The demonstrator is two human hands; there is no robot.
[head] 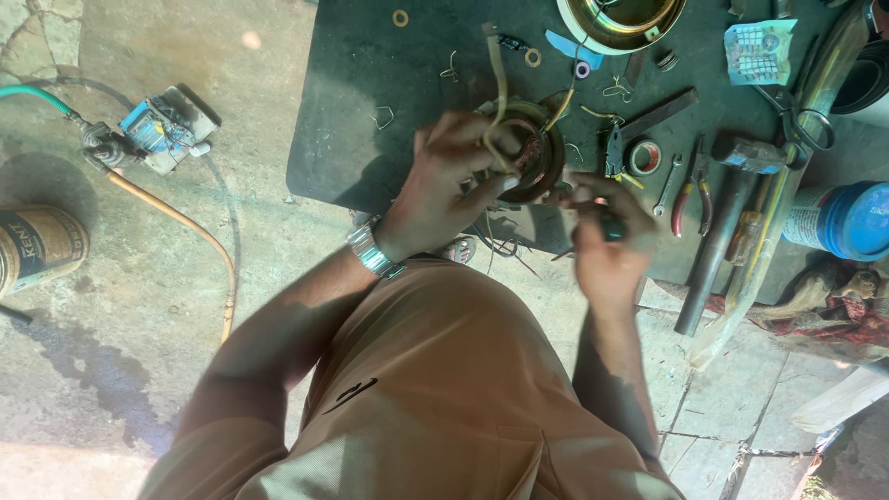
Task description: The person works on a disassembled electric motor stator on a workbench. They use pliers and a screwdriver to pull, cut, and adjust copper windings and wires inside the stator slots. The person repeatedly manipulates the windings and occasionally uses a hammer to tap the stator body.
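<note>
1. Two bare hands at work over a dark workbench [370, 139], seen from above.
2. Left hand [444, 181], wristwatch [375, 252] on the wrist, fingers curled and clasped around a round motor stator [535, 153] with copper windings, held just above the bench near centre.
3. Pale strap or sleeve [498, 88] rising from the stator toward 12 o'clock.
4. Right hand [611, 245] at 4 o'clock from the stator, blurred, fingers clenched on a small dark tool [611, 227]; tool type unclear.
5. Roll of tape [644, 157] and black cutter [614, 148] at 3 o'clock from the stator, just beside it.
6. Red-handled pliers [690, 194], a spanner [669, 183] and a hammer [732, 185] farther toward 3 o'clock.
7. Brass-coloured round dish [625, 20] at 1 o'clock, at the bench's far edge.
8. Blue container [847, 220] at the far right edge.
9. Orange hose [181, 227] and a small blue device [167, 128] on the concrete floor at 9 o'clock, well apart from the bench.
</note>
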